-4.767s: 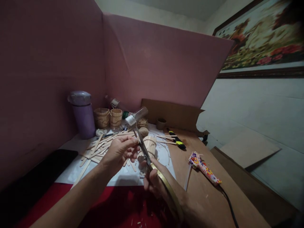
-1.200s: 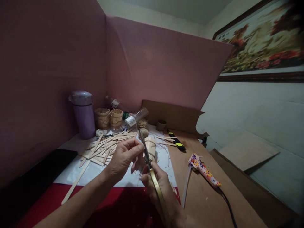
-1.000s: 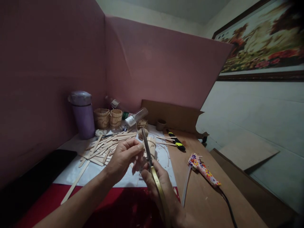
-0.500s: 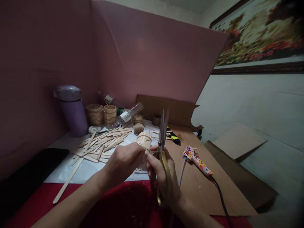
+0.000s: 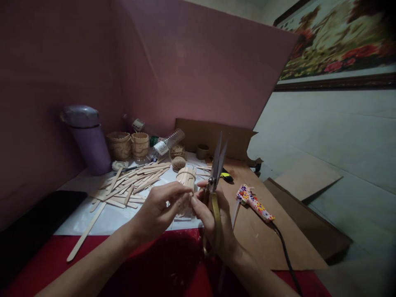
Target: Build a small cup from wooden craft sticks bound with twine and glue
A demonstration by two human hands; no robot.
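Note:
My right hand (image 5: 213, 222) grips gold-handled scissors (image 5: 215, 181), blades pointing up and slightly apart. My left hand (image 5: 161, 208) is closed in a pinch just left of it, fingertips meeting the right thumb; what it holds is too small to make out. Behind the hands stands a small barrel of wooden sticks (image 5: 186, 178) tied with twine. A heap of loose wooden craft sticks (image 5: 133, 185) lies on white paper (image 5: 108, 214) to the left.
A purple flask (image 5: 86, 138), two small stick cups (image 5: 128, 145), plastic bottles (image 5: 165, 144) and twine balls (image 5: 178, 163) stand at the back. A patterned glue gun (image 5: 253, 202) with cord lies right on brown cardboard (image 5: 262, 235). A yellow-black cutter (image 5: 227, 176) lies behind the scissors.
The scissors swung from pointing forward beside the left fingers to blades upright. Both hands drew closer together and toward me; the view shifted left and down.

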